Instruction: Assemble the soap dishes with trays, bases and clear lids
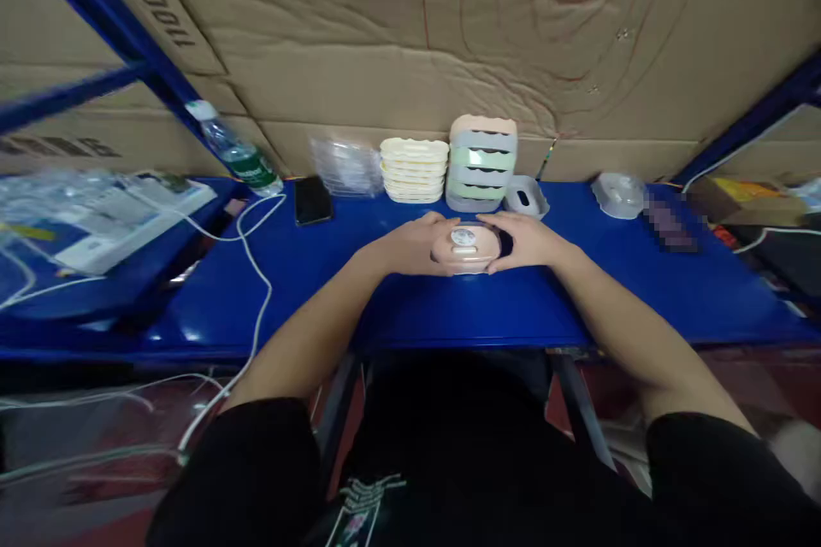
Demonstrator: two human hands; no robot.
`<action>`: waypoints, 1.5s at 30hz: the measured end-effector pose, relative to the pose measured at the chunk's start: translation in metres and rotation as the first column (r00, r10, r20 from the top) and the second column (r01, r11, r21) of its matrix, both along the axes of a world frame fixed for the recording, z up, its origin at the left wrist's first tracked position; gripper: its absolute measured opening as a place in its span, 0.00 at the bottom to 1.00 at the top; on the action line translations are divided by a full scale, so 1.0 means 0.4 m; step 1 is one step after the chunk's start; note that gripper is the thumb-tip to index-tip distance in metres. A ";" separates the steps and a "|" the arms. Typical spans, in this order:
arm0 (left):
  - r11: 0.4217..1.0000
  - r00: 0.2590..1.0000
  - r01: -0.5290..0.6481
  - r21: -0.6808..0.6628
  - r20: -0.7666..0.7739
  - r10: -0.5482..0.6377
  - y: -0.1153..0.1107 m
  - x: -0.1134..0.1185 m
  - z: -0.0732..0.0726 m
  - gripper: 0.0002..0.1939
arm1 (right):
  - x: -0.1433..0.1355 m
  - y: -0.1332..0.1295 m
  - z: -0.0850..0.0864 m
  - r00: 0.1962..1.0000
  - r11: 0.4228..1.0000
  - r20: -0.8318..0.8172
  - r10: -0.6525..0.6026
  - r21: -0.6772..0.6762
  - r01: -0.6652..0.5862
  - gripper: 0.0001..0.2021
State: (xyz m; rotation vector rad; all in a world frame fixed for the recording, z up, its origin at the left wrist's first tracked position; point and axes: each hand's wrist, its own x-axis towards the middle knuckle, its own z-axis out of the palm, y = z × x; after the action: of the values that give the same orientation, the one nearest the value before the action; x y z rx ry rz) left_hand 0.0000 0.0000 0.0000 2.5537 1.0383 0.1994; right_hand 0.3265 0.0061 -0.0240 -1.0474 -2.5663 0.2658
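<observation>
A small pink plastic box with rounded corners and a round pale sticker on top sits between my hands, over the blue table. My left hand wraps around its left side. On the other side, the fingers and thumb of my right hand curve around its right end, with a dark gap inside the curve. Just behind stand a stack of cream-coloured trays and a taller stack of pink, grey and green pieces. Beside that stack leans a grey oval piece with a slot.
Left of the stacks lie clear plastic pieces and a black phone. A water bottle leans at the back left near a white cable. To the right sits a clear container. A cardboard wall closes the back.
</observation>
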 end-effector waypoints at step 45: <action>0.999 0.994 -0.038 -0.028 -0.102 0.035 0.010 0.003 -0.014 0.54 | 0.279 -0.037 0.191 0.940 0.803 0.022 -0.341 -0.513 0.303 0.25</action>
State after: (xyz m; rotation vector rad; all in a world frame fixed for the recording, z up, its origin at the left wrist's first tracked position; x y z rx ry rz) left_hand 0.0011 0.0041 -0.0057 2.5427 1.1176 0.0637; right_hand 0.4380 -0.0087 0.0525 -1.6045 -2.2409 0.9111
